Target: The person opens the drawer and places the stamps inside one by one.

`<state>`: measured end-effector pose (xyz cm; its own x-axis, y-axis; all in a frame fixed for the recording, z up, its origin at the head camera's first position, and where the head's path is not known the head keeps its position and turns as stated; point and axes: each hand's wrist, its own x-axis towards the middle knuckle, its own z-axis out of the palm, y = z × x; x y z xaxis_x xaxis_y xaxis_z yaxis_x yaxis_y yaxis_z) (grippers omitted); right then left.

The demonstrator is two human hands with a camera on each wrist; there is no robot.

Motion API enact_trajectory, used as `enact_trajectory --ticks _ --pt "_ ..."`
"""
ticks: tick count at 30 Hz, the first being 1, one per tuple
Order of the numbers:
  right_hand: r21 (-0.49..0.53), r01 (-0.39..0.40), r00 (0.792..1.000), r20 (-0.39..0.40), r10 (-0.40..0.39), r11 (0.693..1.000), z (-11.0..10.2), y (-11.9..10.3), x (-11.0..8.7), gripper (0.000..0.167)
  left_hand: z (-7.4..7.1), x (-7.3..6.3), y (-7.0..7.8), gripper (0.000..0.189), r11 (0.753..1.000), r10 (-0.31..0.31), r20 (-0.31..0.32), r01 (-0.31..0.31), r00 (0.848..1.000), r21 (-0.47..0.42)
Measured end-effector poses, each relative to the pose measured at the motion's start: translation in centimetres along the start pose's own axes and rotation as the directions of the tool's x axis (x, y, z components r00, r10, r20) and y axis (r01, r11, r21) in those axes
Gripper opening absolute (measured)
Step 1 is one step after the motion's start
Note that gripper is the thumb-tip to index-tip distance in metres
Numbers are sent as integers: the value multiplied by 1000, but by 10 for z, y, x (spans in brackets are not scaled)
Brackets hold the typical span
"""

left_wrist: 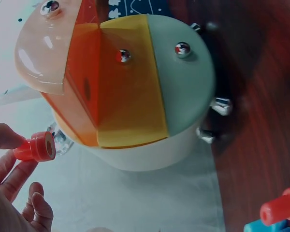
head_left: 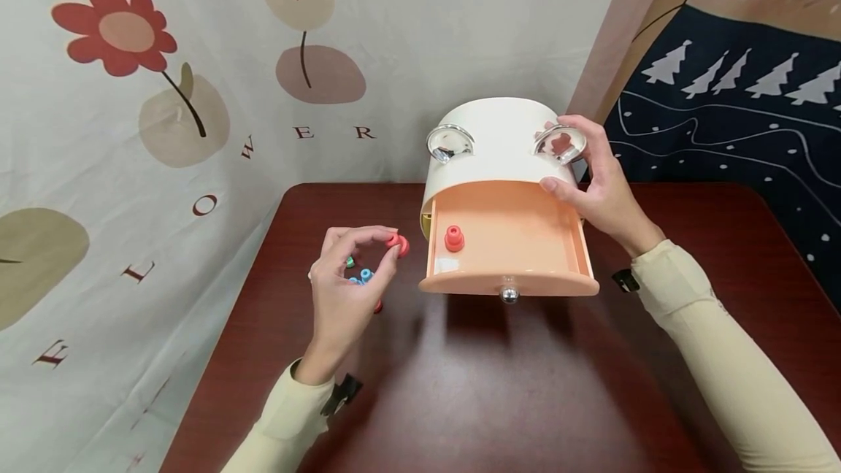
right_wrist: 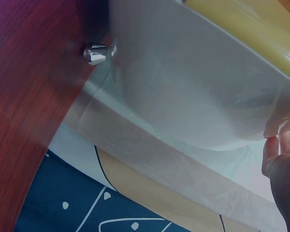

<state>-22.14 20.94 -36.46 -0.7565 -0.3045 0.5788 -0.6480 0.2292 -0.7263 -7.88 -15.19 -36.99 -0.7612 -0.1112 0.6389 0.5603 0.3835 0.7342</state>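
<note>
Between thumb and fingertips my left hand [head_left: 348, 290] pinches a small red stepped plastic piece [head_left: 398, 244], just left of the pulled-out drawer. In the left wrist view, that piece's hollow end shows. A white round-topped drawer box [head_left: 506, 122] stands on the table with two shiny silver domes on top. Its peach top drawer [head_left: 519, 239] is pulled out, and another red stepped piece [head_left: 454, 239] stands inside at the left. My right hand [head_left: 611, 188] holds the box's right side, thumb at the top front edge and fingers around the right dome [head_left: 561, 144].
Blue pieces [head_left: 365, 276], a green piece [head_left: 350, 262] and a red one [head_left: 377, 306] lie on the dark red table [head_left: 525, 400] behind the left hand. Below the peach drawer are a yellow drawer [left_wrist: 135, 96] and a green drawer [left_wrist: 183, 87]. Printed cloth [head_left: 394, 6] hangs behind.
</note>
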Motion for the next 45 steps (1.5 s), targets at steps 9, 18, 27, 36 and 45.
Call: enact_trajectory --ticks 9,18,27,36,45 --pt "3 -6 1000 -2 6 1000 -1 -1 1 82 10 9 7 21 997 66 7 -65 998 -47" --pt "-5 -17 1000 7 17 1000 -3 -3 1 82 19 18 15 17 997 66 20 -65 998 -46" --pt "-27 -19 1000 11 19 999 -3 -4 4 82 32 31 20 17 992 101 55 -97 993 -78" --pt "-10 -21 1000 13 22 1000 -1 -1 4 84 46 42 21 18 982 138 158 -114 978 -153" --pt "-14 -38 999 12 38 999 -2 -1 -1 84 59 47 11 22 952 172 301 -80 938 -296"
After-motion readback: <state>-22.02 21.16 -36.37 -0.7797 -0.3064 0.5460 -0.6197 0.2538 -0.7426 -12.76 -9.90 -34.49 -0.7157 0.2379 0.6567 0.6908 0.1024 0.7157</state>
